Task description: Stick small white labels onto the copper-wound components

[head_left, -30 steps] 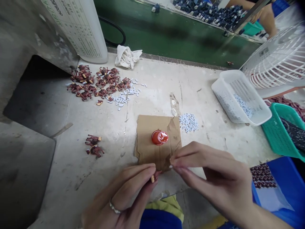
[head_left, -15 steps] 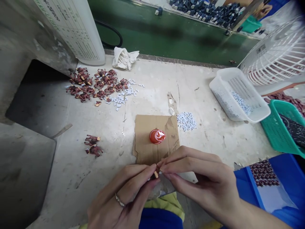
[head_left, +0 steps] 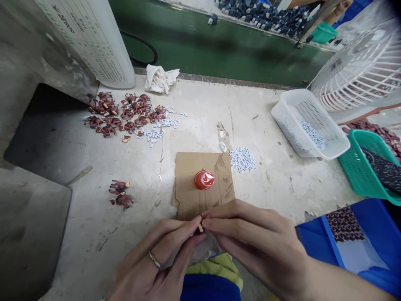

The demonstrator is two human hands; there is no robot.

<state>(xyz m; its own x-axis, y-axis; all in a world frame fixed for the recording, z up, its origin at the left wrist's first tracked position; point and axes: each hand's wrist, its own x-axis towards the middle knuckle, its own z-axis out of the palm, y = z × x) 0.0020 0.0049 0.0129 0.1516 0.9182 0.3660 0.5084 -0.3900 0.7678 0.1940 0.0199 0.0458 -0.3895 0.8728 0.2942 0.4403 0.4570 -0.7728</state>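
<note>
Between the thumb and fingers of my left hand point(head_left: 159, 257) is a small brown figurine point(head_left: 199, 228) with a tan part, mostly covered by the fingertips. My right hand point(head_left: 257, 238) is closed in a pinch, its fingertips pressed against the figurine; what they hold is hidden. Just beyond the hands, a small red, glossy container point(head_left: 204, 179) stands on a cardboard piece point(head_left: 188, 200). Right of the cardboard lies a pile of tiny light-blue pieces point(head_left: 242, 159). Two similar brown animal-like figures point(head_left: 121, 194) lie to the left.
Several brown figures point(head_left: 125, 110) lie at the back left beside scattered light-blue pieces point(head_left: 153, 133). A white bottle point(head_left: 94, 46) and crumpled cloth point(head_left: 161, 79) stand behind. At right are a white basket point(head_left: 332, 144), green basket point(head_left: 354, 167), blue tray point(head_left: 376, 225) and fan point(head_left: 363, 71).
My right fingers have closed in further over the figurine, covering a pale bit that showed at their tips. Both hands have shifted slightly left in view.
</note>
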